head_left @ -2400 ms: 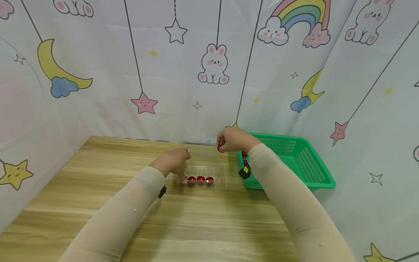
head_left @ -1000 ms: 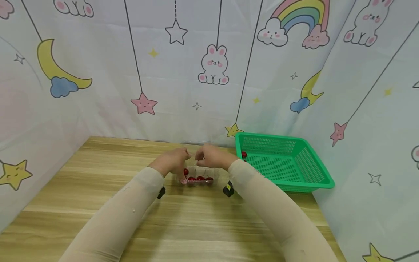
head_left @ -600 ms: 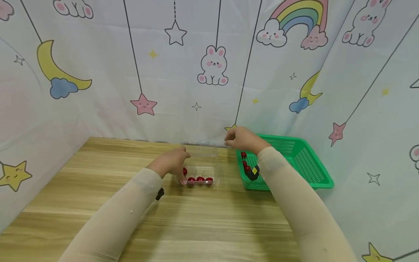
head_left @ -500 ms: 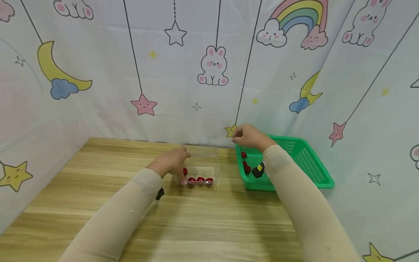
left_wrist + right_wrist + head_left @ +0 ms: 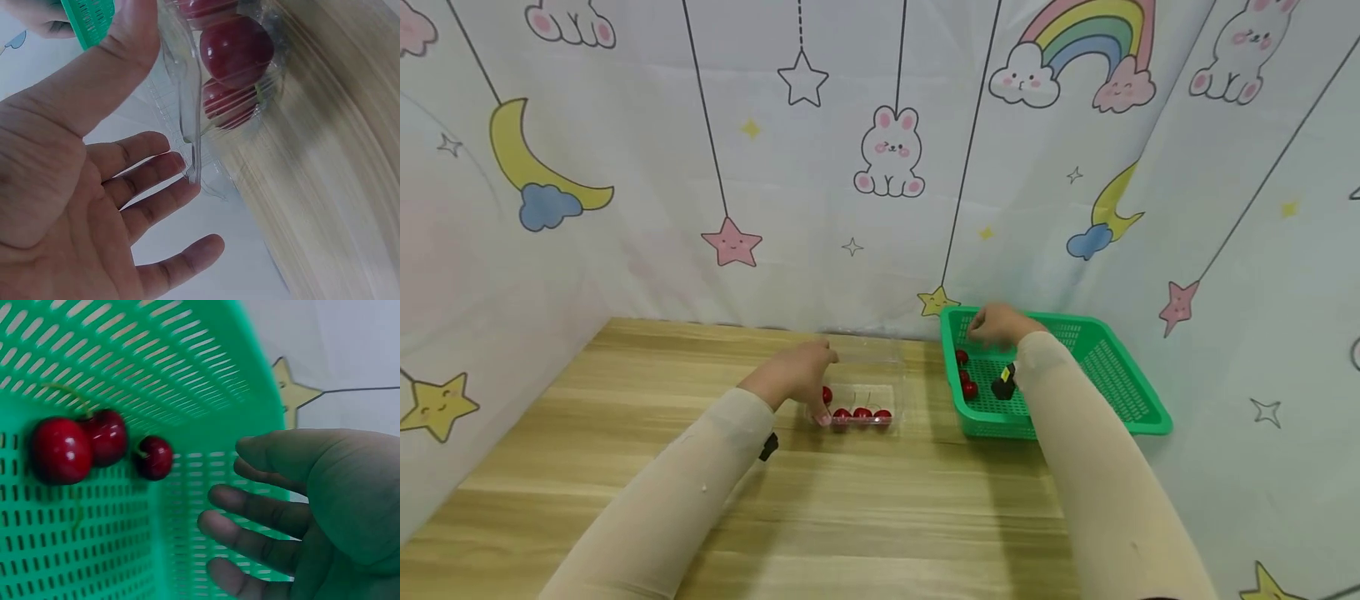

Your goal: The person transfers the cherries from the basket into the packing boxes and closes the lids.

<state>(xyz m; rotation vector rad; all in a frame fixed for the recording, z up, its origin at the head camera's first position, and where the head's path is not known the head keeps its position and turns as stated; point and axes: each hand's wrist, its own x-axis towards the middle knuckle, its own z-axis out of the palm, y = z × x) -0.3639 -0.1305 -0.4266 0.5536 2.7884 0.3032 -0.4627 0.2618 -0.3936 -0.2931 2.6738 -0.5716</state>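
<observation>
My left hand [image 5: 793,375] holds the left end of a clear plastic box [image 5: 897,396], thumb at the front and fingers toward the back. In the left wrist view its fingertips [image 5: 187,190] touch the thin rim. Red cherries [image 5: 862,415] line the front of the box, some with upright stems. Another cherry [image 5: 827,395] lies beside the left thumb. Over the left part of a green basket [image 5: 1131,387] hangs my right hand [image 5: 1000,325], holding nothing. The right wrist view shows its fingers apart, with three cherries [image 5: 61,451] nearby on the basket floor.
Behind the cherries rises the box's clear hinged lid [image 5: 868,348]. A wood-grain table [image 5: 850,517] carries box and basket, which stand a short gap apart. A printed cloth [image 5: 805,183] hangs close behind them.
My right hand carried a cherry left to the box, then returned right and lowered into the basket without it. One more cherry lies by my left thumb. The left hand stayed put.
</observation>
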